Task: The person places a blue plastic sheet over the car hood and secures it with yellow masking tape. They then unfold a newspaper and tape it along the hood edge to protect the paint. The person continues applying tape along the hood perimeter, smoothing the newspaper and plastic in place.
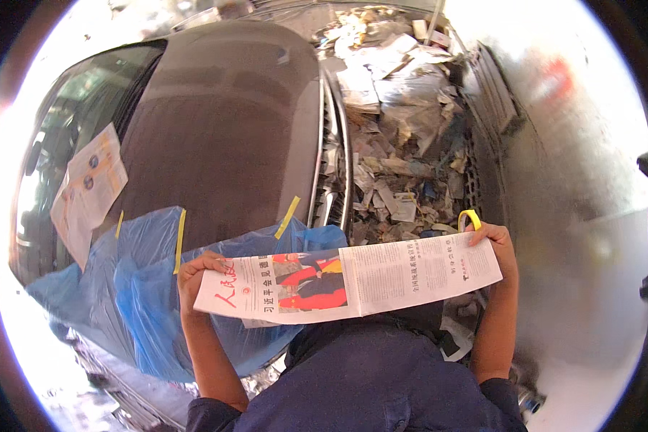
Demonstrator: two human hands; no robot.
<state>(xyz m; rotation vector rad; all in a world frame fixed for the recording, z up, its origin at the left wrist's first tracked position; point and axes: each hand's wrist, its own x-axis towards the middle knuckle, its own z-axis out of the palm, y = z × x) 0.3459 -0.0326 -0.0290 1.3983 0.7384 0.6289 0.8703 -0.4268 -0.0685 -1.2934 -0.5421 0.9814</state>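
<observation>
A long folded strip of newspaper (381,288) with a colour photo is stretched level in front of my body. My left hand (196,279) is closed on its left end, and my right hand (500,243) grips the right end. A roll of yellow tape (470,219) stands up beside the right fingers and appears to be held in the same hand. Below and left of the newspaper, a blue plastic sheet (147,291) drapes over the front side of a dark car (230,129). Yellow tape strips (181,241) lie along the sheet's upper edge.
Another sheet of paper (90,191) lies over the car's windshield side. Right of the car's grille (331,165) is a heap of scrap paper and rubbish (403,173). A pale wall (569,266) bounds the right side, with dark panels (493,90) leaning near it.
</observation>
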